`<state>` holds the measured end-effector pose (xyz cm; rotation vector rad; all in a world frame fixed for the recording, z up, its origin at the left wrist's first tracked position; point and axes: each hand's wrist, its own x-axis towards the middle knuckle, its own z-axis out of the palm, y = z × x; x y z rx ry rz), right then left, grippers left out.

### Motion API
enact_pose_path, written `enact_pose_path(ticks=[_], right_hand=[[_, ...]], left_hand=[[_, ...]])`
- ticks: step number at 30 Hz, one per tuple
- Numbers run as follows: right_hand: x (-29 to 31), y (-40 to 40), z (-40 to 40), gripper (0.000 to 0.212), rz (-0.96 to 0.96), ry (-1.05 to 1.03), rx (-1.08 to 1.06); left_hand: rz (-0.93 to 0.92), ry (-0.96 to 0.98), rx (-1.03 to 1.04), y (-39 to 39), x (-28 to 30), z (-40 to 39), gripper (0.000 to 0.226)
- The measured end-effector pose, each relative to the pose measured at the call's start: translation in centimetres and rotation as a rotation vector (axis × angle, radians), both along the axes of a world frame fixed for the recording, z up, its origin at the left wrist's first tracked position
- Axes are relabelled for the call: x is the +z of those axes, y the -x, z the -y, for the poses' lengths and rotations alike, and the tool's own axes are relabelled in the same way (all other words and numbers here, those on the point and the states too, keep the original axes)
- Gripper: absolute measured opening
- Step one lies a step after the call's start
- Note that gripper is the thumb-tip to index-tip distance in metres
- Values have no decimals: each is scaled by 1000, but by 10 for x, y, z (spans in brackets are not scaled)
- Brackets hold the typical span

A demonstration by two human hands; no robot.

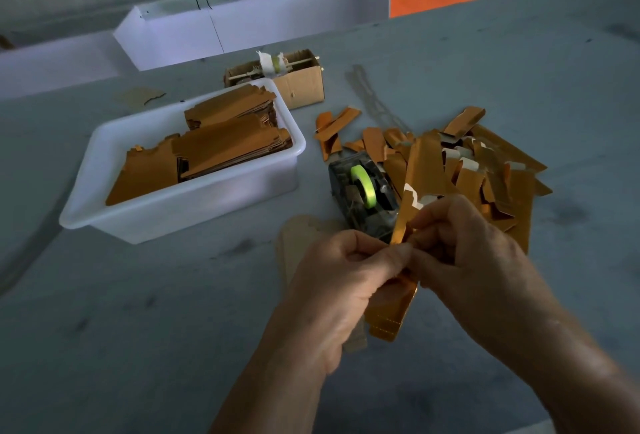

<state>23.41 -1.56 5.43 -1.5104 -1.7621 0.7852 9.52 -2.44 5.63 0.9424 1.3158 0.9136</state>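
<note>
Strip of gold card (pixel 412 175) pinched between left hand (pixel 341 281) and right hand (pixel 464 253) above a grey table (pixel 138 329).
Both hands meet at the fingertips, clamped on the strip, which stands tilted between them, its upper end rising past the right knuckles and its lower end hanging beneath the left palm. Just beyond the fingers sits a tape dispenser (pixel 363 198) with a green roll (pixel 362 183). A heap of gold strips (pixel 485 170) lies beyond the right hand, and a white tub (pixel 180 222) of stacked gold blanks (pixel 225 142) beyond and left of the left hand.
</note>
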Motion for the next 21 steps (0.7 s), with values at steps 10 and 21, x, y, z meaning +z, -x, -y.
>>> enact_pose_path(ticks=[10, 21], right_hand=[[6, 9, 4, 27, 135, -27, -89], [13, 14, 1, 43, 287, -83, -192]], left_hand=[[-266, -242, 216, -18, -12, 11, 15], [-247, -351, 322, -13, -15, 11, 14]])
